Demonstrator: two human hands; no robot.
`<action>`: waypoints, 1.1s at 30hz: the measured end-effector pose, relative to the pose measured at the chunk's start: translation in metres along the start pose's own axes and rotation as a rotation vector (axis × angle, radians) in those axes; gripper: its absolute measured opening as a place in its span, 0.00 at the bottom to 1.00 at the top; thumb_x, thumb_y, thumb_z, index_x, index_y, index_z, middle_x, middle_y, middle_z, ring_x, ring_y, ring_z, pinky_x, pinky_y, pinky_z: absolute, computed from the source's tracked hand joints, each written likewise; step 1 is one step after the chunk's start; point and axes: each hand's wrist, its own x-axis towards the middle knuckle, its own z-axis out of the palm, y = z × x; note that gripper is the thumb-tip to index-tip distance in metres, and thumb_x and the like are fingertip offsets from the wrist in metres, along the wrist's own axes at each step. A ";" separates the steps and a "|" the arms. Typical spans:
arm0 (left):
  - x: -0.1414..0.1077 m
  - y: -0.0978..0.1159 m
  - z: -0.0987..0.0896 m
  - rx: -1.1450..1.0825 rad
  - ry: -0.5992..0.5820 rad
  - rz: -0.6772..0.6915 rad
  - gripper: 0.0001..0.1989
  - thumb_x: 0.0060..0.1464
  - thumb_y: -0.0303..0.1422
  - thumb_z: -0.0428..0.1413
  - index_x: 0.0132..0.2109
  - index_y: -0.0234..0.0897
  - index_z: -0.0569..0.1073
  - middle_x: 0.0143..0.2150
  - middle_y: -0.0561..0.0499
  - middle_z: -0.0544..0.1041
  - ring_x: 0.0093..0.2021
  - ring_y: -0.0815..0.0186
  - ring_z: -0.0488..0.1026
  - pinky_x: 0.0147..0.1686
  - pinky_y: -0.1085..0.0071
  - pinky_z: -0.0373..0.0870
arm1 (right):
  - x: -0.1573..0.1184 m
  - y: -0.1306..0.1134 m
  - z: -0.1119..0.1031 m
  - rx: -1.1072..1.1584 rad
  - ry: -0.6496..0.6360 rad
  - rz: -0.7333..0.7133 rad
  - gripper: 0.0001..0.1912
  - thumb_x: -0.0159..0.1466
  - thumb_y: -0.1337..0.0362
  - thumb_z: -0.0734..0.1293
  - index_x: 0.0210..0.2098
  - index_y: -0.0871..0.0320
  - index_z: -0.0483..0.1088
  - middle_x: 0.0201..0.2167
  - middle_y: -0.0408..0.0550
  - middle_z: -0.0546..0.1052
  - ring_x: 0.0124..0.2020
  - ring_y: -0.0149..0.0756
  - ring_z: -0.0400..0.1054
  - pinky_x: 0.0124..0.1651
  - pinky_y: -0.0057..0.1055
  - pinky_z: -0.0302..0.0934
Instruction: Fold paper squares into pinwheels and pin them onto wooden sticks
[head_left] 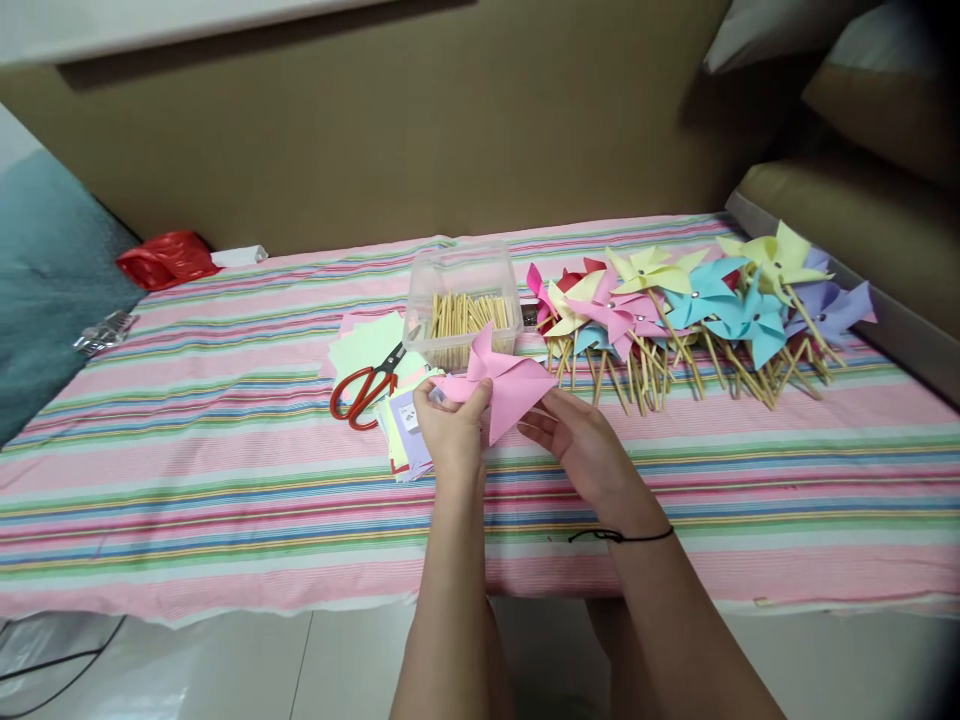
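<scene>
Pink paper pinwheel (499, 385) is held above the striped bed (225, 460), just before the clear box of wooden sticks (465, 310). The left hand (450, 430) pinches its left edge, fingers curled; the right hand (581, 445) supports its lower right blade, fingers half open, palm up.

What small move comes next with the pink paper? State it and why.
Probably reach the right hand for a stick from the clear box: the pink pinwheel held in the left hand looks folded but has no stick, unlike the finished pinwheels.
</scene>
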 end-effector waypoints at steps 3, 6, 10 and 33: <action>-0.003 -0.001 0.001 0.033 -0.019 0.017 0.30 0.34 0.27 0.67 0.43 0.39 0.59 0.24 0.55 0.77 0.22 0.68 0.74 0.28 0.71 0.72 | 0.001 0.003 0.004 -0.001 -0.032 -0.021 0.12 0.56 0.54 0.73 0.36 0.52 0.79 0.38 0.43 0.80 0.38 0.33 0.73 0.43 0.29 0.68; -0.006 -0.002 0.002 0.071 -0.026 0.027 0.30 0.35 0.27 0.66 0.43 0.39 0.58 0.24 0.55 0.77 0.21 0.68 0.73 0.27 0.71 0.71 | 0.001 0.004 0.006 -0.014 -0.062 -0.040 0.13 0.57 0.52 0.72 0.37 0.53 0.79 0.38 0.45 0.80 0.38 0.34 0.73 0.43 0.31 0.68; -0.009 -0.002 0.004 0.061 -0.039 0.012 0.30 0.35 0.27 0.67 0.43 0.39 0.58 0.26 0.55 0.78 0.23 0.68 0.75 0.29 0.71 0.72 | 0.001 0.003 0.010 -0.031 -0.013 -0.056 0.13 0.54 0.53 0.75 0.32 0.55 0.79 0.33 0.44 0.79 0.34 0.33 0.72 0.41 0.30 0.68; -0.022 -0.002 0.010 0.057 -0.151 -0.124 0.29 0.35 0.27 0.67 0.44 0.38 0.61 0.23 0.57 0.76 0.22 0.69 0.73 0.29 0.73 0.69 | 0.005 0.014 0.024 0.040 0.339 -0.149 0.19 0.40 0.56 0.80 0.16 0.56 0.67 0.16 0.35 0.63 0.20 0.25 0.54 0.22 0.26 0.51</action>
